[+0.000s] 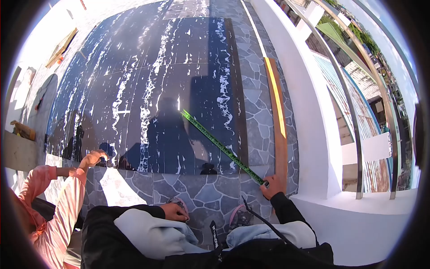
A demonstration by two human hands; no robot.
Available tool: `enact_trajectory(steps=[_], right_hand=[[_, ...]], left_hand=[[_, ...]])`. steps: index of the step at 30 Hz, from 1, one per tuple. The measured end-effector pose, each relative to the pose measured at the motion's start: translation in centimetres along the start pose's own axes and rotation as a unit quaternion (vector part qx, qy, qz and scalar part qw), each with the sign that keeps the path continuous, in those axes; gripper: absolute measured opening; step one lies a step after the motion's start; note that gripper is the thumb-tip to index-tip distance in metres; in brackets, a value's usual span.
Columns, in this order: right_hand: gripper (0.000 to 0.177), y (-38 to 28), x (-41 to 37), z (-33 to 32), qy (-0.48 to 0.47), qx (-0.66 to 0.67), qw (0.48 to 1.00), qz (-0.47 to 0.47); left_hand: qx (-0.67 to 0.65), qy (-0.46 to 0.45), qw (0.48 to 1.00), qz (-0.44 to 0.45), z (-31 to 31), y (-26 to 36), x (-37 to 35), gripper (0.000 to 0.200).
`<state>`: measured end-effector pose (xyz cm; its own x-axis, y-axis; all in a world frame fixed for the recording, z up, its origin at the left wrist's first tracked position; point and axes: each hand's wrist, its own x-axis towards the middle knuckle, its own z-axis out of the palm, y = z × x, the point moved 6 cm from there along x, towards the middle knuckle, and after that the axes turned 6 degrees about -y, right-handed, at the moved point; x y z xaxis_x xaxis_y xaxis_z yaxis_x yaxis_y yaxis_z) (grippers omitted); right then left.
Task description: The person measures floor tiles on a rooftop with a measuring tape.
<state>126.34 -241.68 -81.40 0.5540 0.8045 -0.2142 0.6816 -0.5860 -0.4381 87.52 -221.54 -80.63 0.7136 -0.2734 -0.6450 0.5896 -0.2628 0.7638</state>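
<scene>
My right hand (pixel 274 186) is closed around the case end of a tape measure (pixel 215 142), low on the right by a brown board. Its green blade runs out diagonally up and left across a large dark sheet with white marble-like streaks (pixel 174 85). The blade's far end lies over the middle of the sheet. My left hand (pixel 175 212) hangs by my knee above the stone-patterned floor (pixel 201 190), holding nothing, fingers loosely extended. A shoe is partly visible beside each hand's side of my legs.
A person in a pink sleeve crouches at left, with a hand (pixel 95 158) at the sheet's near edge. The long brown board (pixel 277 134) lies along the right, beside a white wall (pixel 309 89) with metal railings (pixel 345 80). A yellowish tool (pixel 22 130) sits far left.
</scene>
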Motion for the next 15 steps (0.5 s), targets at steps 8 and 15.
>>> enact_trajectory(steps=[8,15], right_hand=[[0.031,0.4,0.0,-0.2,-0.024,0.005,1.000,-0.003],[0.035,-2.0,-0.2,-2.5,-0.095,0.127,0.987,0.010]], left_hand=[[0.008,0.014,0.999,0.040,0.1,0.0,0.0,0.029],[0.039,0.048,0.998,0.033,0.1,0.4,-0.3,0.027]])
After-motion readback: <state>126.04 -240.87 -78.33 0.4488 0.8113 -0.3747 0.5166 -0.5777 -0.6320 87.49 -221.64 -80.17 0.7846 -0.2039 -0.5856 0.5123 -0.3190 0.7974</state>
